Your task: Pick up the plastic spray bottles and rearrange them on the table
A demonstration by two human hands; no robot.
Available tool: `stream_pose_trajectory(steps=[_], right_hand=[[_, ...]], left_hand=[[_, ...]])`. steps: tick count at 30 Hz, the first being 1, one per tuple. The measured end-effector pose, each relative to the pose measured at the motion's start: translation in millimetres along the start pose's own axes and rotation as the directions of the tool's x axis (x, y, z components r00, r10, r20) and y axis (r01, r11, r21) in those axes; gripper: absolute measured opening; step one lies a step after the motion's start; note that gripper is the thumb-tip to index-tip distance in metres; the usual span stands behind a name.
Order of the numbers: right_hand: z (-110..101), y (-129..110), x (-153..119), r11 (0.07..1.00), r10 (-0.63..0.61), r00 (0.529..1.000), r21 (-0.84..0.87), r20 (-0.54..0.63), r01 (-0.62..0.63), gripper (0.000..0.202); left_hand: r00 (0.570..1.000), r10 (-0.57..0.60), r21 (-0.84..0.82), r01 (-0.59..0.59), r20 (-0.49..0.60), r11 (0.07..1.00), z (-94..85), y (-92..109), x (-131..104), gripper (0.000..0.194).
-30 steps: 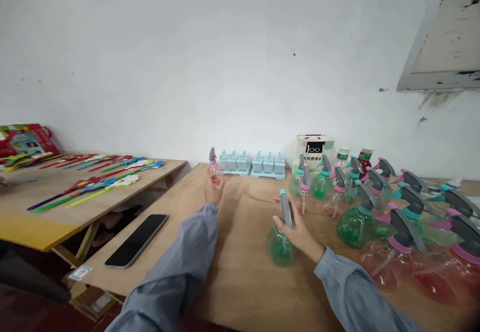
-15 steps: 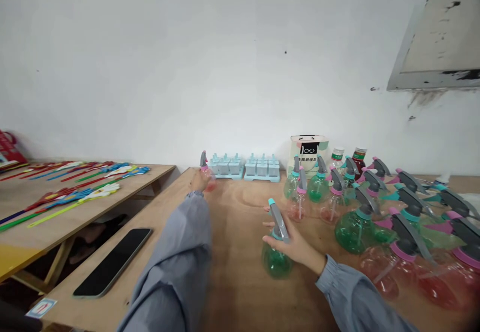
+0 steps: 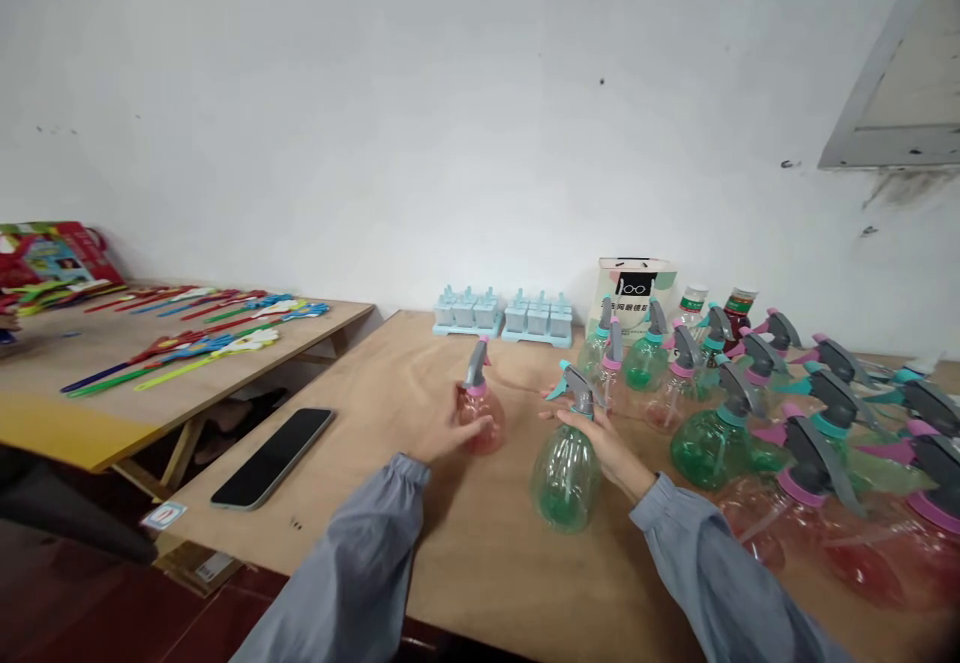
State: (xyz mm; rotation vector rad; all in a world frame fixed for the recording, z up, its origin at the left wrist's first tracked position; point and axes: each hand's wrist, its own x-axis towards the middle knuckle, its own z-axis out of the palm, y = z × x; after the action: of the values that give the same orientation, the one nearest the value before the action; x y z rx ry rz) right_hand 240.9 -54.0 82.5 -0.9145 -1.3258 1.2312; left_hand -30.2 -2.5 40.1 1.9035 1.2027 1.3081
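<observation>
My left hand (image 3: 444,431) is closed round the body of a pink spray bottle (image 3: 486,417) with a grey and pink trigger head. That bottle stands upright, or nearly so, over the middle of the wooden table (image 3: 480,563). To its right, my right hand (image 3: 606,445) grips a green spray bottle (image 3: 564,488) near the neck, its fingers passing behind it. The green bottle leans slightly and has a grey and turquoise head. I cannot tell whether either bottle touches the tabletop.
Several pink and green spray bottles (image 3: 712,448) crowd the right side. Two light-blue popsicle moulds (image 3: 538,319) and a paper bag (image 3: 609,288) line the wall. A black phone (image 3: 274,458) lies at left. Beyond a gap, another table (image 3: 112,413) carries colourful flower-ended sticks.
My left hand has brought the pink bottle from beside the moulds towards me and to the right. The green bottle has turned in my right hand, its nozzle now facing left. The view has shifted left.
</observation>
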Motion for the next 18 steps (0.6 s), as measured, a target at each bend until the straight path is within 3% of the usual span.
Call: stream_pose_trajectory(steps=[4, 9, 12, 16, 18], right_hand=[[-9.4, -7.5, -5.4, 0.974, 0.067, 0.994, 0.21, 0.082, -0.083, 0.032], [-23.3, -8.8, -16.7, 0.939, 0.04, 0.992, 0.336, 0.116, -0.077, 0.029], [-29.9, -4.6, -22.3, 0.942, 0.024, 0.999, 0.335, 0.028, -0.032, 0.027], [-32.0, -1.8, -27.9, 0.976, 0.055, 0.974, 0.218, -0.22, -0.006, 0.019], [-29.7, -2.9, -31.1, 0.984, 0.048, 0.973, 0.181, -0.226, -0.007, 0.019]], left_hand=[[0.999, 0.031, -0.095, -0.027, 0.034, 0.995, 30.1, 5.8, -25.9, 0.065], [0.996, 0.019, -0.102, -0.01, 0.084, 0.995, 37.5, 14.5, -32.9, 0.063], [0.996, 0.014, -0.12, -0.003, 0.091, 0.993, 39.6, 19.7, -34.9, 0.062], [0.995, 0.014, -0.132, -0.002, 0.096, 0.991, 42.9, 21.5, -36.3, 0.065], [0.995, 0.03, -0.127, -0.017, 0.1, 0.992, 42.7, 22.0, -36.1, 0.065]])
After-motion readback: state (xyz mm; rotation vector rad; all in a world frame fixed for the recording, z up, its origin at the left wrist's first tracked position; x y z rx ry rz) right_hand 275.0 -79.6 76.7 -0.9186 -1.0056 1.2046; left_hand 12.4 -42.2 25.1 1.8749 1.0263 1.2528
